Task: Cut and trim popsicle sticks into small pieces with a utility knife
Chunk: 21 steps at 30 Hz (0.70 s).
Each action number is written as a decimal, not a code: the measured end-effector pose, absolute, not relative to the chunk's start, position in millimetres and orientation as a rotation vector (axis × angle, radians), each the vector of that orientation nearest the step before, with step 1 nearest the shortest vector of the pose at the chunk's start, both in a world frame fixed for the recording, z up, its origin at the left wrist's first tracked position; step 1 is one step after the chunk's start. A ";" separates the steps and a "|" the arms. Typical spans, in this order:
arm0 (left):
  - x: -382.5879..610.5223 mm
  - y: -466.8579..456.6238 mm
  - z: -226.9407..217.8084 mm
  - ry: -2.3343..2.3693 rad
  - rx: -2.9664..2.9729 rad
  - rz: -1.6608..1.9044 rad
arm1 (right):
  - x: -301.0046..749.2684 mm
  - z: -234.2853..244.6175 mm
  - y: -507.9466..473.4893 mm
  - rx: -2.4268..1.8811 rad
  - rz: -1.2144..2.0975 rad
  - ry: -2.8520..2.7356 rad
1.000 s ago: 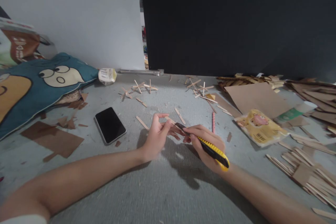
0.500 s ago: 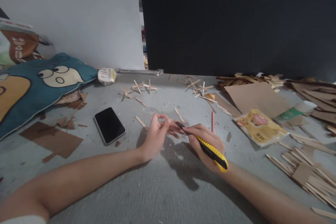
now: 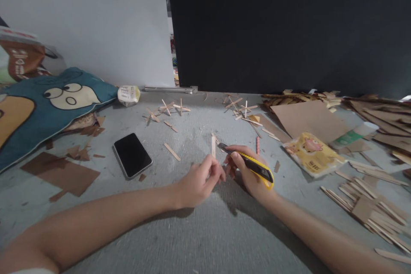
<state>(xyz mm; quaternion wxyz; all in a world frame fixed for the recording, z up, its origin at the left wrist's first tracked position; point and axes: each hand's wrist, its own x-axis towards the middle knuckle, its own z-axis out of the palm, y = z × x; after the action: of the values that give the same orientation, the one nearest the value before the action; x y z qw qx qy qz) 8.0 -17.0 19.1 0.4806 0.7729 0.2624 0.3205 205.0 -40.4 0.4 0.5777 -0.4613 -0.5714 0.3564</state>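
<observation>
My left hand (image 3: 199,182) is closed in a pinch around the lower end of a thin wooden stick (image 3: 213,146), which stands upright above the fingers. My right hand (image 3: 246,170) grips a yellow and black utility knife (image 3: 253,165), whose blade tip points left, close to the stick's upper part. Both hands hover just above the grey floor (image 3: 205,231), almost touching each other.
A black phone (image 3: 132,154) lies left of my hands. Loose wooden sticks (image 3: 171,152) and crossed stick pieces (image 3: 173,107) lie beyond. A yellow packet (image 3: 306,153), cardboard sheets (image 3: 308,117) and stick piles (image 3: 369,209) fill the right. A blue cushion (image 3: 48,107) lies at left.
My left hand went from holding the stick flat with fingers partly spread to pinching it upright. Both hands moved slightly nearer to me, and the view shifted a little.
</observation>
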 end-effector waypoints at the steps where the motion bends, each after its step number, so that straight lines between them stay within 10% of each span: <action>1: 6.3 -17.3 21.8 0.623 1.956 0.695 | 204.9 3.0 -40.5 -1.098 0.855 -1.338; 21: 9.7 -13.4 21.5 0.540 1.747 0.520 | 205.0 14.4 -38.6 -1.139 0.628 -1.261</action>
<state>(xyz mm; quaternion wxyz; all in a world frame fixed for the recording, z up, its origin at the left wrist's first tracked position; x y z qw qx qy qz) 9.7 -13.4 21.5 0.5811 0.7479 0.2310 0.2227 205.0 -38.6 14.4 0.6171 -0.4949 -0.5476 0.2727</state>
